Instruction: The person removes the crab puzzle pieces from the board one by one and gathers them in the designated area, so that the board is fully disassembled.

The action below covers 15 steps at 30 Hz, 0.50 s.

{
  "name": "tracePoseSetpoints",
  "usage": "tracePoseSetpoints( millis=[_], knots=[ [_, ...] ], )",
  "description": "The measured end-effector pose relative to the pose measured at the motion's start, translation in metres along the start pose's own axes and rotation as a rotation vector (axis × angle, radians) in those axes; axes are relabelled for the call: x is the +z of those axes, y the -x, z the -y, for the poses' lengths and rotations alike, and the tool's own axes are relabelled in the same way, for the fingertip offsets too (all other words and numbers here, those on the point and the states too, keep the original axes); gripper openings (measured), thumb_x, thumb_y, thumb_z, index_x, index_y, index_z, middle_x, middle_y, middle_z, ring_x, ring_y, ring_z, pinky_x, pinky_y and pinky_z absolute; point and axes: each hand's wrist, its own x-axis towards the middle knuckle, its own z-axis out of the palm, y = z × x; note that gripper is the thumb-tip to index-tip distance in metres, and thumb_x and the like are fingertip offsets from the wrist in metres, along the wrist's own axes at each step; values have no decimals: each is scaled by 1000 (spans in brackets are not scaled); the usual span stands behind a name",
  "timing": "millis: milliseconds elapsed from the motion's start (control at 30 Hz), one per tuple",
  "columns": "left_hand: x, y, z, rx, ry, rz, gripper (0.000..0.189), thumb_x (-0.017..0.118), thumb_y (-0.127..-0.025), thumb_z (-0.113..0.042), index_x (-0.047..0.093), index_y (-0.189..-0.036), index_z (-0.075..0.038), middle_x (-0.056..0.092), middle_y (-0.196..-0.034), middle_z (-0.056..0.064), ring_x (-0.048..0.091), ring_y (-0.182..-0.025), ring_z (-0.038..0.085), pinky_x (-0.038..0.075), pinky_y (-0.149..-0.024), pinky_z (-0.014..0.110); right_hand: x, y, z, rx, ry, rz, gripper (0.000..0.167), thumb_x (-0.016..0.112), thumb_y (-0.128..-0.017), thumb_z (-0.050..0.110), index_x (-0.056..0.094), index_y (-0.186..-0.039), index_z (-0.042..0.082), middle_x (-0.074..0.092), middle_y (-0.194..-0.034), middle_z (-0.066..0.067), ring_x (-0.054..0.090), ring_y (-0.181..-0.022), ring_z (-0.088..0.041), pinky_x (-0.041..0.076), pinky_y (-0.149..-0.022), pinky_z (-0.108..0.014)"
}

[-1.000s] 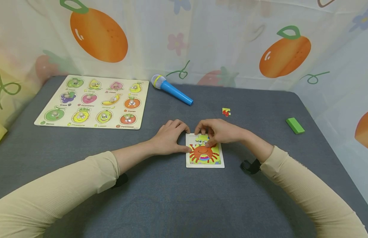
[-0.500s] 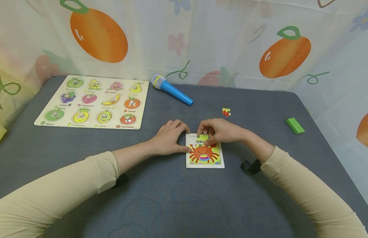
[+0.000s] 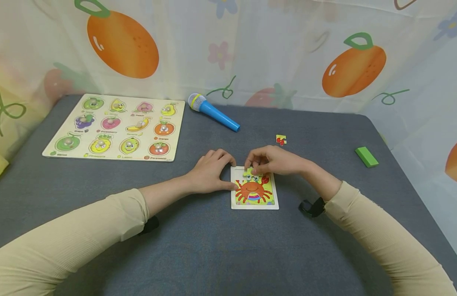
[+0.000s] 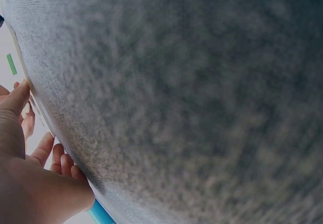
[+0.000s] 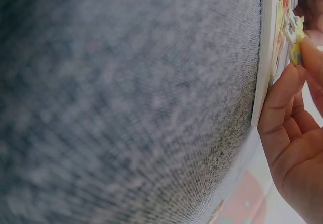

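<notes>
A small white-framed jigsaw puzzle board [image 3: 233, 201] with a red crab picture lies on the dark table in the head view. My left hand [image 3: 208, 173] rests at its left side, thumb on the left edge and index fingertip by the upper left corner. Over the top of the board, my right hand [image 3: 274, 160] pinches a yellow puzzle piece [image 5: 295, 35] with the crab's eyes on it, between thumb and fingers. In the right wrist view this piece is tilted above the board. The fingers partly cover its upper right in the head view.
Another yellow and red puzzle piece [image 3: 281, 139] lies beyond my right hand. A fruit peg board [image 3: 77, 123] is at the back left, beside a blue toy microphone [image 3: 218, 115]. To the right lies a green block [image 3: 367, 156]. A fruit-print curtain [image 3: 250, 49] hangs behind the table.
My right hand has shifted slightly up and away with the eye piece, uncovering the crab's right claw. The left hand and the board have stayed in place.
</notes>
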Motion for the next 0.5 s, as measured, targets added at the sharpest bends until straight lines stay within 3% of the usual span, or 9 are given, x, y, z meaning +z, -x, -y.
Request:
tracePoseSetpoints(
  millis=[500],
  knots=[
    [1,0,0,3,5,-3,57,78,-80,-48,57,-123,-17,50,-135,7,45,-119,27,40,-98,47,-10,5,-2,79,-90,-105,16,64,-95,15,65,-108,5,65,-92,-8,58,-76,-17,52,-71,-31]
  ],
)
